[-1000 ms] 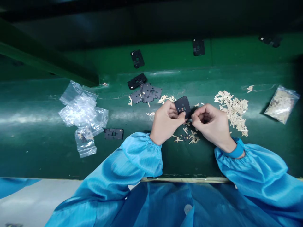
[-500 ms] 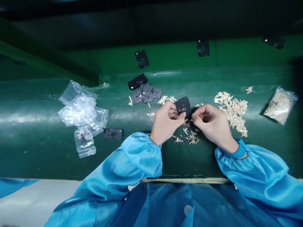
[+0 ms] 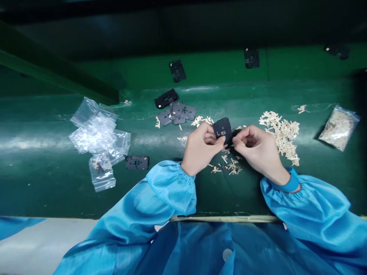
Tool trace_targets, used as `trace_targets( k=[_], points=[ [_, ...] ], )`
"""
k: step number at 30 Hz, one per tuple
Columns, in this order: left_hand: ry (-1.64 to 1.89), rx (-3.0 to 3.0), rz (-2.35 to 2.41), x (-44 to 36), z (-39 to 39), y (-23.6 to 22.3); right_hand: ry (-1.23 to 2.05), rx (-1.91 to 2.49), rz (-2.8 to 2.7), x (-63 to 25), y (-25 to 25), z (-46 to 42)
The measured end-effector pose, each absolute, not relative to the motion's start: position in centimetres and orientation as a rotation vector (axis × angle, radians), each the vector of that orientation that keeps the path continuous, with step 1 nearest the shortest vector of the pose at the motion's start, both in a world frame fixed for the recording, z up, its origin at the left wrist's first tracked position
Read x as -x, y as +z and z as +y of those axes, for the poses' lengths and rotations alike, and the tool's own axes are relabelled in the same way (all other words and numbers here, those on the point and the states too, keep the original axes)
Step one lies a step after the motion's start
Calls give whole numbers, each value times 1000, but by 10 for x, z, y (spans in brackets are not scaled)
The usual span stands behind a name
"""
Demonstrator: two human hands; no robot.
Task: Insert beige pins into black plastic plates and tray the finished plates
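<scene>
The person's 2 bare hands close on a small black plate (image 3: 223,130) with a square window, held up between them above the green work surface (image 3: 43,191). The left hand (image 3: 202,147) is curled, its fingers folded in and its thumb (image 3: 220,142) pressed along the plate's lower edge. The right hand (image 3: 254,145) makes a tight pinch, its fingertips (image 3: 235,140) on the plate's lower right corner. Neither hand is open; both grip the same plate.

Small cream scraps (image 3: 229,165) lie just below the hands, and a heap of cream strips (image 3: 282,135) sits just beyond the right hand. Off to the left are a cluster of 5 or so black plates (image 3: 177,113), 1 lone plate (image 3: 137,162) and crumpled clear plastic bags (image 3: 99,137). A filled bag (image 3: 340,128) lies well to the right. Blue sleeves (image 3: 169,194) cover both forearms.
</scene>
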State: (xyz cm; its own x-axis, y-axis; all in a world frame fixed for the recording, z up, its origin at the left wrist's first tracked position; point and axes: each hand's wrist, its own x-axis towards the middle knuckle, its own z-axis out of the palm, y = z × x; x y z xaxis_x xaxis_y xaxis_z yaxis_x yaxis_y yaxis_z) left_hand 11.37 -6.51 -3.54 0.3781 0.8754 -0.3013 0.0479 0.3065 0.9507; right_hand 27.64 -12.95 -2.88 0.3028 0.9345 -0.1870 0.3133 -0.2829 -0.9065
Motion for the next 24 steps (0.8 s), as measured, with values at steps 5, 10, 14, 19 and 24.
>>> trace_targets(
  k=[5,10,14,19,24],
  points=[
    [697,-1106,1034,-113,-65,-33,992,1754,-1128,-278,-26,-129],
    [687,-1061,972,-109,-63,-33,1149,1657,-1087,-283,-20,-127],
    [641,-1037,923,-104,-59,-34,1361,1578,-1011,-289,-16,-126],
    [581,-1020,893,-99,-57,-32,1512,1498,-967,-293,-9,-126],
    [527,-973,830,-96,-55,-32,1620,1370,-959,-297,-9,-128]
  ],
)
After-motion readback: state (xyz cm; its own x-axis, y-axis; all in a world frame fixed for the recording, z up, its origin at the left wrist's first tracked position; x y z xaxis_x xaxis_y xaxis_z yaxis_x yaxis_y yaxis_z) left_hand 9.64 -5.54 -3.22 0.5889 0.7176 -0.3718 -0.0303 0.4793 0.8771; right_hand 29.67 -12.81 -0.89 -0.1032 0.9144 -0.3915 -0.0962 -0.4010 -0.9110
